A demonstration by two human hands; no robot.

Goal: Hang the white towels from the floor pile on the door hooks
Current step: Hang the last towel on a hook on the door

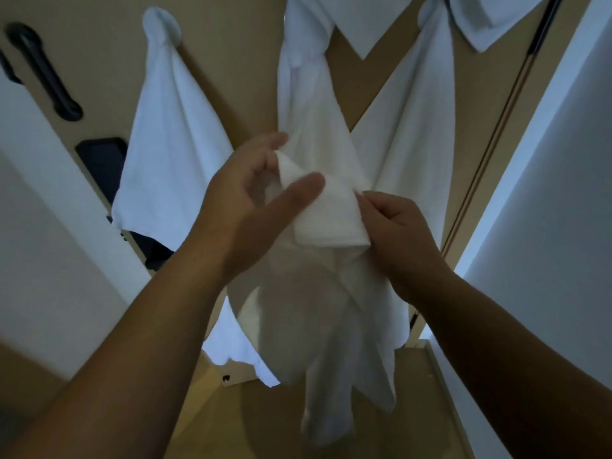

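Note:
I hold a white towel [328, 293] in front of the tan door [231, 54]; its folded top edge sits between my hands and the rest hangs down in loose folds. My left hand [251, 200] cups the towel's top left corner, thumb across the fold. My right hand [397, 233] pinches the fold's right end. Three white towels hang on the door behind: one on the left hook [172, 134], one in the middle [308, 104], one on the right [407, 134]. The hooks themselves are hidden under the cloth.
A black door handle [43, 71] and a black plate [102, 160] sit on the door's left side. More white cloth [486, 18] hangs at the top right. A pale wall [546, 193] stands close on the right, and a door hinge strip [490, 154] runs beside it.

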